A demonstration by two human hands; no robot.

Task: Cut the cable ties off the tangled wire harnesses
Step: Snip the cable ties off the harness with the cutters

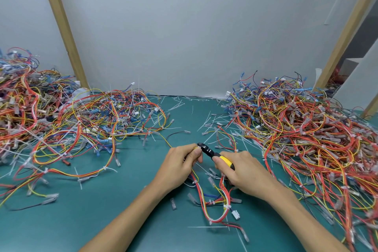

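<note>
My left hand (pixel 180 164) pinches a thin bundle of yellow and red wires of one wire harness (pixel 212 198) that trails down between my forearms on the green mat. My right hand (pixel 243 172) grips the yellow-and-black handles of a pair of cutters (pixel 214 154). The cutters' black jaws point up-left and sit at the wires right beside my left fingertips. Small white cable ties (pixel 226 207) still bind the trailing harness lower down. The tie at the jaws is too small to make out.
A big heap of tangled red, yellow and blue harnesses (pixel 77 120) fills the left side, another heap (pixel 311 129) the right. Cut white tie scraps (pixel 206 120) litter the green mat (pixel 102 215). A grey wall and slanted wooden posts (pixel 65 32) stand behind.
</note>
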